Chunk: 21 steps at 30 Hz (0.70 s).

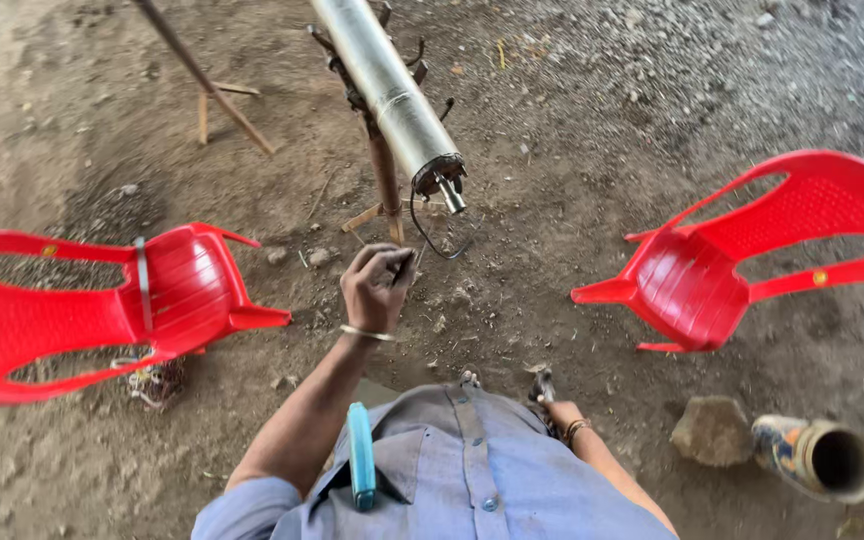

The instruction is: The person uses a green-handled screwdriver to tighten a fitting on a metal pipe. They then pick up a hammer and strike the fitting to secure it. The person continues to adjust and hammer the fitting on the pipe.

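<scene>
My left hand [377, 288] is pinched shut on the black wire [422, 232] looping from the pipe [392, 95] end at twelve o'clock. My right hand [552, 400] is low at five o'clock — grip hidden, can't tell. Tug hard and the wire could tear loose.

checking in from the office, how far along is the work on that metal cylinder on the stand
Done: the metal cylinder rests on its stand. In hand: the left hand pinches a dark wire from its end fitting. The right hand is mostly hidden. What is left cannot be judged.
</scene>
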Each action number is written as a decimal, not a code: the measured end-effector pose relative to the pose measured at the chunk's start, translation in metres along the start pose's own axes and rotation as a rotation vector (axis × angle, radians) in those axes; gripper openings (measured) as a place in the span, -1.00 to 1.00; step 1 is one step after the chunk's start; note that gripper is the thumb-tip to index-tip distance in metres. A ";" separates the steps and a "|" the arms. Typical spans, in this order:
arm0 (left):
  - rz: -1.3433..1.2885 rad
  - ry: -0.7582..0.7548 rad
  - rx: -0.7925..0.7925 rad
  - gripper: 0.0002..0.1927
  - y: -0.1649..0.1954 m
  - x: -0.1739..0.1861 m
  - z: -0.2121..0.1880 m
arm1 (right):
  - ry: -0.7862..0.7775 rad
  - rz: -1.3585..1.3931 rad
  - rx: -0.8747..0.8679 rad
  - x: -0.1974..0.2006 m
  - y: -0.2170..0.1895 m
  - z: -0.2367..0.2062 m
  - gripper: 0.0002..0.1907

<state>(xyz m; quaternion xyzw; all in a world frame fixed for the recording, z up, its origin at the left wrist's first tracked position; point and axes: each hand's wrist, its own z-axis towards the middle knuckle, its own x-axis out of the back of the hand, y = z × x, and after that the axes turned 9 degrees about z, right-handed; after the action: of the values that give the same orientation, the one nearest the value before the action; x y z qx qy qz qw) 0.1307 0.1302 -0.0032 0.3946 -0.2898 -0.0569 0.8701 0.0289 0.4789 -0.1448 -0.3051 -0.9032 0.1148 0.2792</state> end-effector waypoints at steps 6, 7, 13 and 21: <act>-0.094 -0.001 -0.348 -0.77 -0.044 -0.015 0.081 | 0.157 0.555 -0.145 -0.088 -0.027 -0.039 -0.60; -0.110 -0.029 -0.391 -0.76 -0.046 -0.014 0.090 | 0.219 0.549 -0.168 -0.107 -0.027 -0.046 -0.60; -0.213 -0.131 -0.669 -0.69 -0.062 -0.017 0.137 | 0.315 0.429 -0.334 -0.199 -0.025 -0.084 -0.61; -0.249 -0.168 -0.687 -0.72 -0.075 -0.041 0.143 | 0.391 0.454 -0.377 -0.212 -0.045 -0.121 -0.61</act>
<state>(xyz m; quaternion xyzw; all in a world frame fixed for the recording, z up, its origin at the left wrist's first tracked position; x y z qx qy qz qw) 0.0278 -0.0011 -0.0014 0.1058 -0.2741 -0.2882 0.9114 0.2162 0.3178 -0.1206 -0.5605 -0.7471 -0.0553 0.3531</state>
